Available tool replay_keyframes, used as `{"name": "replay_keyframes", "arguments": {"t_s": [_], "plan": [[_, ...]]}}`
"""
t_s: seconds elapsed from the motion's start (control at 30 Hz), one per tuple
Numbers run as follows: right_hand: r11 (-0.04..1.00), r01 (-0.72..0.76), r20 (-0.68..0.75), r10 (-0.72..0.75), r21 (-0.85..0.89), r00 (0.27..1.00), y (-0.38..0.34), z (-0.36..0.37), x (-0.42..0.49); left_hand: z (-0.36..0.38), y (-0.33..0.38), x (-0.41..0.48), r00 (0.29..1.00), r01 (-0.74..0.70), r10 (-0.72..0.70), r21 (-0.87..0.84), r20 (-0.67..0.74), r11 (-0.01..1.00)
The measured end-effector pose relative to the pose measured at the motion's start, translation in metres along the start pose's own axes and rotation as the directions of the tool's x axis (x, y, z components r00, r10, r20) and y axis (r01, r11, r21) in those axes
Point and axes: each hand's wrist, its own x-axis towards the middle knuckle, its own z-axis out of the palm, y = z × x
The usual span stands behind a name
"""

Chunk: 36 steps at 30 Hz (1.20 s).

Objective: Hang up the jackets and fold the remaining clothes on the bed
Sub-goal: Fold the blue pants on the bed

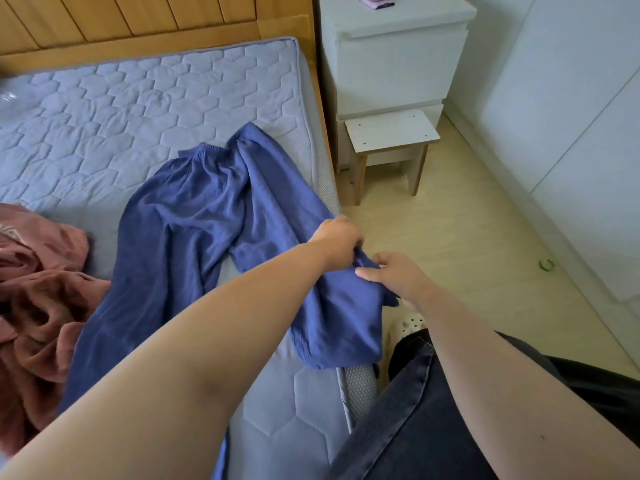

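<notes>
A pair of loose blue trousers lies spread on the quilted grey-blue mattress, waistband toward the wooden headboard, legs running to the near edge. One leg hangs over the bed's right side. My left hand pinches the fabric of that leg near its hem. Just to its right, my right hand grips the same stretch of fabric, thumb on top. A crumpled dusty-pink garment lies heaped at the left edge of the bed.
A white bedside drawer unit stands right of the headboard, with a small white-topped wooden stool in front of it. White wardrobe doors line the right side. Light wooden floor runs between. My dark-trousered leg is by the bed.
</notes>
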Motion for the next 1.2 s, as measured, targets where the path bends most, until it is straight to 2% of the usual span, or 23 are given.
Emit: {"name": "replay_keyframes", "arguments": {"t_s": [0.07, 0.17, 0.23, 0.3, 0.37, 0.43, 0.47, 0.5, 0.53, 0.63, 0.73, 0.83, 0.87, 0.9, 0.97, 1.0, 1.03, 1.07, 1.13, 1.17, 1.2], "plan": [[0.996, -0.089, 0.101, 0.09, -0.007, 0.991, 0.002, -0.006, -0.004, -0.002, -0.004, 0.0, 0.991, 0.092, -0.091, 0.013, -0.101, 0.996], [0.956, -0.178, 0.137, 0.213, -0.231, 0.967, 0.001, -0.016, -0.012, -0.006, -0.01, -0.008, 0.939, 0.263, -0.279, -0.102, -0.203, 0.959], [0.937, -0.178, 0.148, 0.23, -0.301, 0.962, -0.001, -0.02, -0.017, -0.007, -0.016, -0.015, 0.89, 0.368, -0.422, -0.277, -0.171, 0.888], [0.941, -0.16, 0.173, 0.218, -0.298, 0.961, -0.003, -0.02, -0.022, -0.009, -0.026, -0.021, 0.854, 0.422, -0.51, -0.437, -0.102, 0.795], [0.963, -0.136, 0.212, 0.187, -0.234, 0.959, -0.007, -0.014, -0.027, -0.015, -0.035, -0.029, 0.831, 0.416, -0.555, -0.647, -0.014, 0.639], [0.977, -0.085, 0.253, 0.134, -0.195, 0.958, -0.016, -0.003, -0.033, -0.024, -0.04, -0.037, 0.796, 0.36, -0.599, -0.868, 0.094, 0.342], [0.982, -0.048, 0.27, 0.097, -0.182, 0.958, -0.022, 0.004, -0.038, -0.029, -0.043, -0.042, 0.774, 0.334, -0.614, -0.923, 0.154, 0.189], [0.985, -0.019, 0.283, 0.068, -0.174, 0.957, -0.028, 0.014, -0.042, -0.035, -0.048, -0.051, 0.755, 0.321, -0.626, -0.943, 0.196, 0.092], [0.983, 0.009, 0.295, 0.047, -0.184, 0.954, -0.035, 0.025, -0.048, -0.041, -0.053, -0.06, 0.743, 0.318, -0.635, -0.946, 0.212, 0.056], [0.924, 0.128, 0.336, 0.0, -0.36, 0.942, -0.051, 0.063, -0.059, -0.055, -0.073, -0.094, 0.732, 0.344, -0.649, -0.934, 0.206, 0.092], [0.835, 0.214, 0.314, -0.052, -0.506, 0.948, -0.073, 0.106, -0.076, -0.059, -0.097, -0.135, 0.74, 0.365, -0.641, -0.922, 0.202, 0.131], [0.787, 0.363, 0.376, -0.182, -0.499, 0.909, -0.098, 0.16, -0.105, -0.054, -0.127, -0.181, 0.697, 0.35, -0.684, -0.935, 0.215, 0.063], [0.811, 0.381, 0.426, -0.182, -0.445, 0.886, -0.103, 0.18, -0.116, -0.051, -0.138, -0.198, 0.671, 0.363, -0.706, -0.931, 0.227, 0.046], [0.877, 0.341, 0.507, -0.134, -0.34, 0.851, -0.106, 0.199, -0.126, -0.046, -0.15, -0.215, 0.637, 0.381, -0.734, -0.924, 0.235, 0.035], [0.98, 0.113, 0.71, 0.038, -0.164, 0.703, -0.102, 0.233, -0.144, -0.03, -0.171, -0.249, 0.563, 0.458, -0.799, -0.885, 0.212, 0.088], [0.986, 0.049, 0.767, 0.093, -0.159, 0.635, -0.096, 0.245, -0.15, -0.019, -0.177, -0.266, 0.538, 0.509, -0.816, -0.853, 0.21, 0.116], [0.977, 0.062, 0.783, 0.124, -0.203, 0.609, -0.087, 0.254, -0.151, -0.007, -0.182, -0.282, 0.524, 0.544, -0.821, -0.83, 0.226, 0.119], [0.959, 0.117, 0.766, 0.129, -0.258, 0.63, -0.077, 0.26, -0.15, 0.006, -0.183, -0.294, 0.523, 0.558, -0.811, -0.825, 0.263, 0.092], [0.896, 0.237, 0.687, 0.096, -0.375, 0.721, -0.057, 0.265, -0.143, 0.027, -0.18, -0.312, 0.506, 0.565, -0.804, -0.824, 0.313, 0.035], [0.846, 0.289, 0.644, 0.081, -0.448, 0.761, -0.047, 0.266, -0.138, 0.034, -0.177, -0.316, 0.489, 0.56, -0.824, -0.828, 0.286, 0.044], [0.766, 0.361, 0.609, 0.05, -0.532, 0.791, -0.037, 0.266, -0.133, 0.038, -0.174, -0.318, 0.478, 0.56, -0.849, -0.823, 0.227, 0.096]]}}
